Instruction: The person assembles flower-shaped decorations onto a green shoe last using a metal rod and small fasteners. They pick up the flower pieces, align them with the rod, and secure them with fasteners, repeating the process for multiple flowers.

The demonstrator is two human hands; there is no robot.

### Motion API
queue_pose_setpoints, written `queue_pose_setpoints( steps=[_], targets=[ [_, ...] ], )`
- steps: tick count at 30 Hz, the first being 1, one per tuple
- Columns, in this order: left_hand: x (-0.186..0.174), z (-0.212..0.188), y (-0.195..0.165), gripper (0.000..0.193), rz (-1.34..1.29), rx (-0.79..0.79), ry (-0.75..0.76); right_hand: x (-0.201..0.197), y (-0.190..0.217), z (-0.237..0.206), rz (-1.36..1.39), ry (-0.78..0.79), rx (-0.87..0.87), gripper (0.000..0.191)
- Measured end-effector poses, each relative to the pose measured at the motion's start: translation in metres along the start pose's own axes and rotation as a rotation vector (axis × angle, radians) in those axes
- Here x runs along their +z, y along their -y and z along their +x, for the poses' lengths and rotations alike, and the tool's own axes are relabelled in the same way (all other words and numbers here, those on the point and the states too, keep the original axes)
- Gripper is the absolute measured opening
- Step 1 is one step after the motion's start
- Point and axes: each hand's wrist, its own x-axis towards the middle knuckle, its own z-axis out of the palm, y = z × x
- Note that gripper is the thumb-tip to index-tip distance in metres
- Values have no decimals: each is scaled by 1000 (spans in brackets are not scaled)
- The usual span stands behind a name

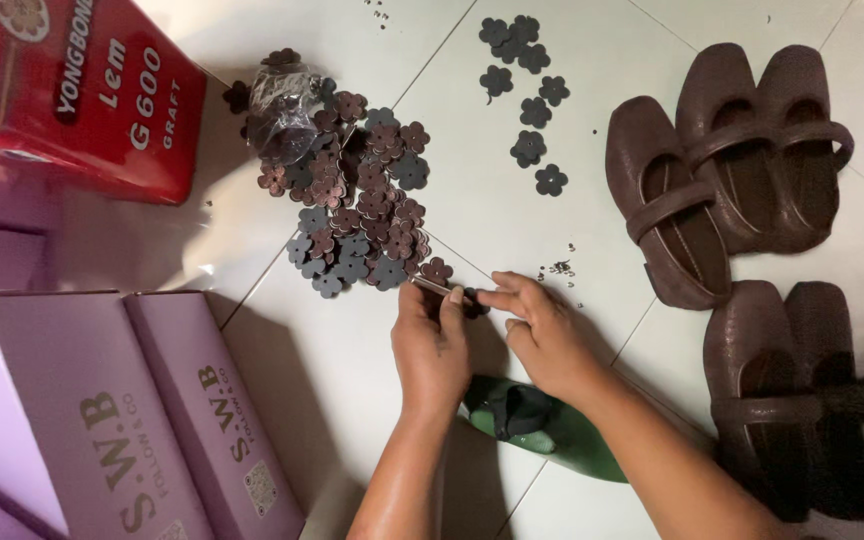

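Observation:
My left hand (431, 345) and my right hand (542, 335) meet over the white tiled floor (592, 170). The left grips a thin stick-like tool (434, 286). Both sets of fingertips pinch a small dark flower-shaped leather piece (471, 303). Just beyond my fingers lies a heap of brown and grey flower cut-outs (362, 205). A smaller group of several grey flowers (529, 95) lies spread out farther away.
Several brown strap shoes (722, 165) lie at the right. A red tin (72, 85) stands at the top left, pale purple boxes (122, 410) at the lower left. A clear plastic bag (285, 105) sits on the heap. A green object (542, 430) lies below my wrists.

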Motion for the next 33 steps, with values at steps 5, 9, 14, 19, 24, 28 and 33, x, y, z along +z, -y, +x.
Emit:
queue_pose_setpoints(
  steps=[5,9,14,19,24,28,33],
  targets=[
    [1,-1,2,9,-26,-63,-26,9,-7,1,13,-84,-27,59],
    [1,-2,0,8,-16,-32,-21,10,-8,1,-3,-92,8,56],
    [0,-2,-5,9,97,-62,16,7,-7,1,93,-67,48,57],
    [0,-5,-11,9,219,-73,76,4,1,1,103,-23,94,56],
    [4,-11,-12,22,347,78,114,-25,12,-37,129,124,84,57],
    [5,-14,-11,25,349,145,116,-42,16,-89,-530,376,-115,117],
    [7,-12,-10,26,234,-105,165,-45,19,-103,-281,321,312,90]
  ],
)
